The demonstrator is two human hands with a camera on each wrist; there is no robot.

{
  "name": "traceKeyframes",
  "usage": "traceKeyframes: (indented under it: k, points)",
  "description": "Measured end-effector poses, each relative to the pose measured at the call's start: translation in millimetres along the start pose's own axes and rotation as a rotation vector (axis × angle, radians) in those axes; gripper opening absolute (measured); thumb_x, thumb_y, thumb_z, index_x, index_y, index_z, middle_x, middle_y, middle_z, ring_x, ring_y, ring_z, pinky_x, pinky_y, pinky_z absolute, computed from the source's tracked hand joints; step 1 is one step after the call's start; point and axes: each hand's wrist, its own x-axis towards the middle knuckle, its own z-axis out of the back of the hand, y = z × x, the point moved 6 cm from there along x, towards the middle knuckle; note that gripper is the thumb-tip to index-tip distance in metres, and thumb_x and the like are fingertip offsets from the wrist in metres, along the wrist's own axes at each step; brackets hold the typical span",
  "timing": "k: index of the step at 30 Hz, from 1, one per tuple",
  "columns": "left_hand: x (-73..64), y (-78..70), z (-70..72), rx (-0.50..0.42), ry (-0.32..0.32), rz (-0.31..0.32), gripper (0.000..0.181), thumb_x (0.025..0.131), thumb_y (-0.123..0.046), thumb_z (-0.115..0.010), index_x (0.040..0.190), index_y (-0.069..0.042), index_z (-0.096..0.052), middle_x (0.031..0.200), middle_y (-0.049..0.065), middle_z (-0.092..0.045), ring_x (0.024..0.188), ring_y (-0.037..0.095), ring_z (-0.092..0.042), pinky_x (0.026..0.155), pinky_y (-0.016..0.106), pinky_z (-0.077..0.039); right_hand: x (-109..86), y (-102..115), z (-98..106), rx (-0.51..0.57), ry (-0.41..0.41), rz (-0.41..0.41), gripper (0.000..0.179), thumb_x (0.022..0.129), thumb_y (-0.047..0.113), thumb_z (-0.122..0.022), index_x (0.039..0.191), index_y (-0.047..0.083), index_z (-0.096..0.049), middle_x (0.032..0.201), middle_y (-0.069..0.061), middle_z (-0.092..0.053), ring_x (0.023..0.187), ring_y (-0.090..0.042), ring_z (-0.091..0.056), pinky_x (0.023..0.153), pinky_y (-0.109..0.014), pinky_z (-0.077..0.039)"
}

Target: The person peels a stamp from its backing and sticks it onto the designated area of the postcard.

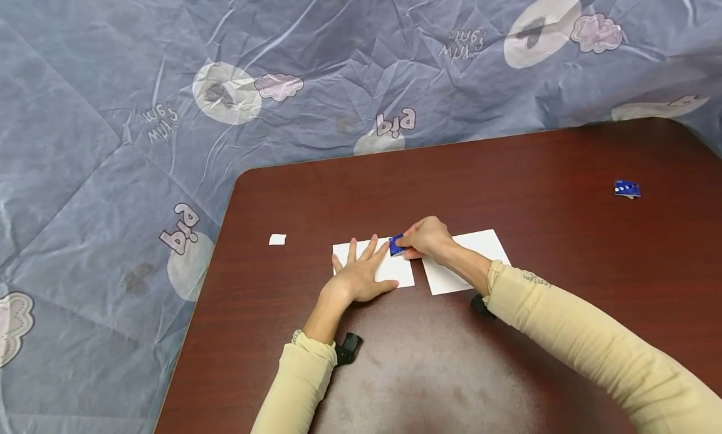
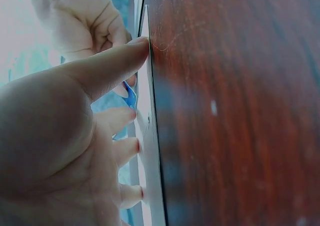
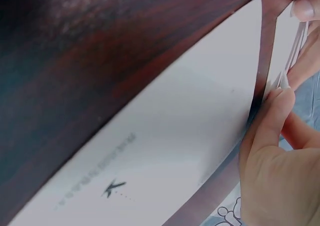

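Two white rectangular sheets lie side by side on the table, the left sheet (image 1: 402, 272) and the right sheet (image 1: 484, 244). With fingers spread, my left hand (image 1: 358, 278) presses on the left sheet; its thumb rests near the sheet's front edge. My right hand (image 1: 427, 238) pinches a small blue printed piece (image 1: 397, 246) at the far right corner of that sheet, beside the left index finger. In the left wrist view the blue piece (image 2: 131, 96) looks bent. Dark print (image 3: 114, 188) shows on the right sheet in the right wrist view.
A small white square (image 1: 277, 239) lies on the dark red-brown table (image 1: 316, 195) to the left. Another blue printed piece (image 1: 627, 189) sits far to the right. Behind the table hangs a wrinkled grey-blue patterned cloth (image 1: 338, 64).
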Motion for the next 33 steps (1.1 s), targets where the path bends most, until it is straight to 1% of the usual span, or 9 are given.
traceKeyframes:
  k: [7, 13, 22, 28, 33]
  points:
    - [1.1, 0.6, -2.3, 0.001, 0.011, 0.002, 0.076, 0.093, -0.055, -0.051, 0.154, -0.032, -0.012, 0.159, -0.003, 0.003, 0.141, 0.035, 0.011, 0.103, 0.069, -0.001, 1.1, -0.7, -0.6, -0.041, -0.013, 0.004, 0.017, 0.087, 0.005, -0.07, 0.096, -0.008, -0.063, 0.074, -0.015, -0.066, 0.052, -0.012, -0.064, 0.056, -0.021, -0.053]
    - [1.4, 1.2, -1.5, 0.003, 0.008, 0.007, 0.077, 0.092, -0.056, -0.051, 0.154, -0.031, -0.012, 0.159, -0.003, 0.002, 0.141, 0.035, 0.01, 0.103, 0.069, -0.001, 2.9, 2.0, -2.1, -0.056, -0.038, 0.007, 0.017, 0.086, 0.004, -0.07, 0.095, -0.008, -0.063, 0.071, -0.014, -0.066, 0.05, -0.01, -0.063, 0.054, -0.022, -0.053]
    - [3.1, -0.7, -1.7, 0.013, 0.01, 0.005, 0.078, 0.092, -0.056, -0.051, 0.154, -0.03, -0.011, 0.159, -0.003, 0.003, 0.142, 0.034, 0.01, 0.103, 0.069, -0.001, 2.2, 3.4, -2.3, -0.071, -0.067, 0.018, 0.014, 0.085, 0.002, -0.07, 0.09, -0.009, -0.063, 0.07, -0.015, -0.066, 0.048, -0.01, -0.062, 0.053, -0.022, -0.053]
    - [3.1, -1.0, -0.6, 0.025, 0.008, 0.009, 0.078, 0.092, -0.056, -0.051, 0.154, -0.03, -0.011, 0.159, -0.003, 0.001, 0.142, 0.035, 0.009, 0.103, 0.069, -0.002, 0.3, 4.2, -3.6, -0.044, -0.079, 0.011, 0.014, 0.085, 0.001, -0.069, 0.091, -0.009, -0.063, 0.071, -0.016, -0.066, 0.046, -0.009, -0.061, 0.053, -0.022, -0.053]
    - [3.3, -0.7, -0.3, 0.019, 0.007, 0.011, 0.078, 0.092, -0.057, -0.051, 0.154, -0.031, -0.01, 0.159, -0.003, 0.002, 0.142, 0.035, 0.009, 0.103, 0.069, -0.001, -0.8, 5.1, -5.1, -0.039, -0.076, 0.022, 0.014, 0.085, 0.001, -0.069, 0.092, -0.009, -0.064, 0.071, -0.016, -0.067, 0.046, -0.008, -0.061, 0.053, -0.021, -0.053]
